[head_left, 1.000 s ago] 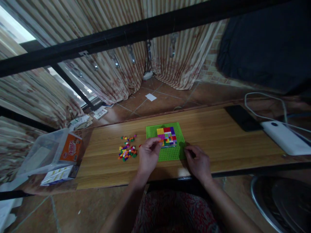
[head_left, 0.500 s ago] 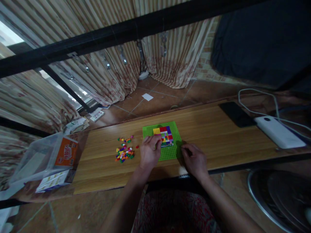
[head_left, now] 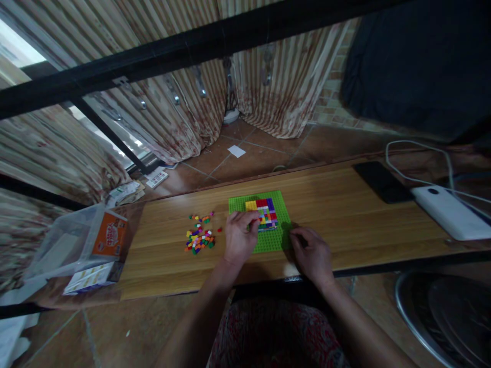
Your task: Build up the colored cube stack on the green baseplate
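A green studded baseplate (head_left: pixel 271 246) lies on the wooden table, bearing a low block of toy bricks (head_left: pixel 267 209) in yellow, red, purple, white and other colours. My left hand (head_left: pixel 241 236) reaches over the left side of that block, thumb and fingers pinched together at the bricks; anything between the fingertips is hidden or too small to name. At the plate's right edge rests my right hand (head_left: pixel 312 254), fingers curled and thumb closed in. Whether it grips the edge is unclear. Left of the plate is a pile of loose small bricks (head_left: pixel 200 240), with a single red brick (head_left: pixel 219 230) apart.
A black phone (head_left: pixel 383 182) and a white power bank (head_left: pixel 447 213) with a cable lie at the table's right. Beyond its left end are a clear plastic bin (head_left: pixel 63 250) and an orange box (head_left: pixel 110 234). A dark bar (head_left: pixel 184 48) crosses above.
The whole view has shifted slightly. My left hand's fingertips have moved a little over the brick block, and a pink piece seen by them earlier no longer stands out. My right hand stays at the plate's edge.
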`<state>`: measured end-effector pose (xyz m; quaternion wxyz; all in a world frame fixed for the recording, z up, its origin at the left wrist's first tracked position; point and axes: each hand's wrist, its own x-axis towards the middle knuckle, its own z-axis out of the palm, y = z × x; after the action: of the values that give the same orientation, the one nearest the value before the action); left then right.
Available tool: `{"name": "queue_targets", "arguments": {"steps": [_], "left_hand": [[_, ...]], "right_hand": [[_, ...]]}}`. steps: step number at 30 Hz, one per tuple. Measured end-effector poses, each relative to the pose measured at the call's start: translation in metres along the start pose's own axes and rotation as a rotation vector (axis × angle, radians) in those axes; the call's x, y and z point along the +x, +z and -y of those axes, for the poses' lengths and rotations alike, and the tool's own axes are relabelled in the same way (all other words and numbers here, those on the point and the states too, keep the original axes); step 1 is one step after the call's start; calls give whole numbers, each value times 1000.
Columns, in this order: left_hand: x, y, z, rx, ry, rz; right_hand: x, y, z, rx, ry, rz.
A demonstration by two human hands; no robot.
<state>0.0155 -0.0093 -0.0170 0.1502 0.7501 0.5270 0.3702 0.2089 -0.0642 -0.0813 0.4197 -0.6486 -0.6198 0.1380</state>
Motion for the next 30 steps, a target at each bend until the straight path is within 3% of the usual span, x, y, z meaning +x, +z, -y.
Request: {"name": "queue_targets", "arguments": {"steps": [15,25,30], "left_hand": [[-14,14,6,95,53,-121],[-25,14,10,151,160,-88],[-28,16,10,208,141,-70]], "right_hand": [[-1,1,-4,2,-1,-24],[0,0,-1,12,3,-13],[-1,1,-1,26,19,-2]]}}
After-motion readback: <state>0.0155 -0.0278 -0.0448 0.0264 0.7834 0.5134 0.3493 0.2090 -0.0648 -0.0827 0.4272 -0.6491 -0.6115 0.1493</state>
